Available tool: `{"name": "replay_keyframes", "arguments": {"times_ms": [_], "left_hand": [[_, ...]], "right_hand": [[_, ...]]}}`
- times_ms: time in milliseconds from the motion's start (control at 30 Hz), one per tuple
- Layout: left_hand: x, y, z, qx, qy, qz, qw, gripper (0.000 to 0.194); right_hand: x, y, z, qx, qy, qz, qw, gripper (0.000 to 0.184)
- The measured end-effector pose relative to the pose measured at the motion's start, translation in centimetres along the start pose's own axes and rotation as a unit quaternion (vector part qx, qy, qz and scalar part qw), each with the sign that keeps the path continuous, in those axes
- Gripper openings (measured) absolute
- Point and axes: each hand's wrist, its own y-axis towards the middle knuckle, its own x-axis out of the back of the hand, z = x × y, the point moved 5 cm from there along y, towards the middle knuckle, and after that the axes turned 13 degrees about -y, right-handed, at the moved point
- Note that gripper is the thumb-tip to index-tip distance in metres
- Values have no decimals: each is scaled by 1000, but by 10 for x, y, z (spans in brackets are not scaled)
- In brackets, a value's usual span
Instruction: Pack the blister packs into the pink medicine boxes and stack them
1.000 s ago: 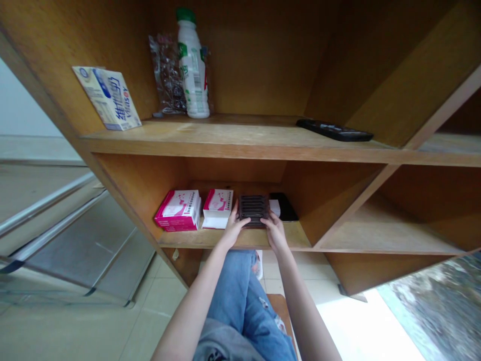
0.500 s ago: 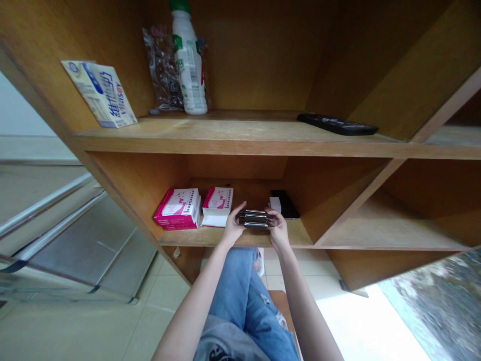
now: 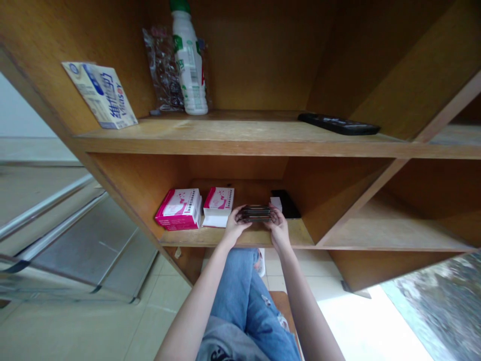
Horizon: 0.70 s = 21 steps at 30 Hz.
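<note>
Both of my hands hold a dark slotted grille (image 3: 256, 213) by its two short ends, just above the lower wooden shelf (image 3: 188, 238). It lies nearly flat, so I see it almost edge-on. My left hand (image 3: 236, 226) grips its left end, close to a white and pink box (image 3: 218, 200). My right hand (image 3: 278, 228) grips the right end, in front of a small white card (image 3: 275, 203) and a flat black object (image 3: 286, 203). A second, deeper pink box (image 3: 180, 209) stands farther left.
On the upper shelf (image 3: 225, 131) stand a white bottle with a green cap (image 3: 188, 62), a crumpled clear plastic bag (image 3: 162, 70), a leaning Vinsoy carton (image 3: 99, 95) and a black remote control (image 3: 338, 124). My jeans-clad legs (image 3: 248, 301) lie below the shelf, above a tiled floor (image 3: 158, 321).
The grille has tipped from showing its slotted face to lying nearly flat, edge towards me. It sits slightly higher above the shelf, and my hands have drawn closer together around it.
</note>
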Motion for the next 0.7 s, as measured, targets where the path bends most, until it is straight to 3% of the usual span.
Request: {"name": "replay_keyframes", "arguments": {"times_ms": [233, 367, 500, 700], "left_hand": [[-2, -2, -2, 5, 9, 3, 1000, 62], [-5, -4, -6, 2, 43, 10, 999, 50], [-8, -4, -4, 38, 57, 20, 997, 38], [-6, -3, -3, 51, 60, -5, 997, 41]], "right_hand": [[1, -1, -1, -36, -9, -8, 999, 29], [1, -2, 2, -35, -11, -4, 999, 28], [-3, -3, 6, -52, -10, 4, 999, 27], [-8, -3, 8, -72, -32, -4, 997, 27]]}}
